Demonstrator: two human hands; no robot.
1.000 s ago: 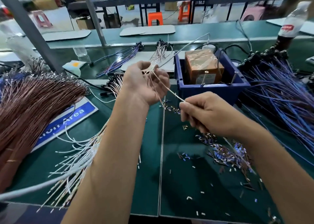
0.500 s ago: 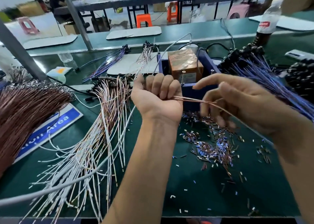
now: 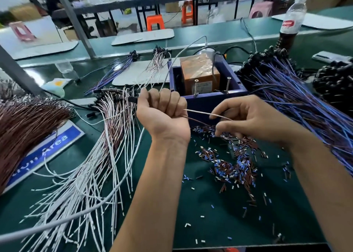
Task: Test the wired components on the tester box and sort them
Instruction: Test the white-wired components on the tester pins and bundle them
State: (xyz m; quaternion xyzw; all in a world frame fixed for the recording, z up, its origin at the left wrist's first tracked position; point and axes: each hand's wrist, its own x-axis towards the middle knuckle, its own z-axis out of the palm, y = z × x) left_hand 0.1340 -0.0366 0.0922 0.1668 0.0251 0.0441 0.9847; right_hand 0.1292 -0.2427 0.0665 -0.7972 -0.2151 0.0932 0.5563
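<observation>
Fingers (image 3: 219,129) unchanged (left hand (image 3: 162,114) gripping wires (image 3: 206,115))

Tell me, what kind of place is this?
Probably a factory bench where wires get tested. There are big bundles of blue wires and white wires, a tester box, and cut bits on the green table.

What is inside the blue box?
Inside the blue box sits an orange block wrapped in shiny tape, with two screws beside it. Cables run in behind. The box's wall hides the bottom.
</observation>
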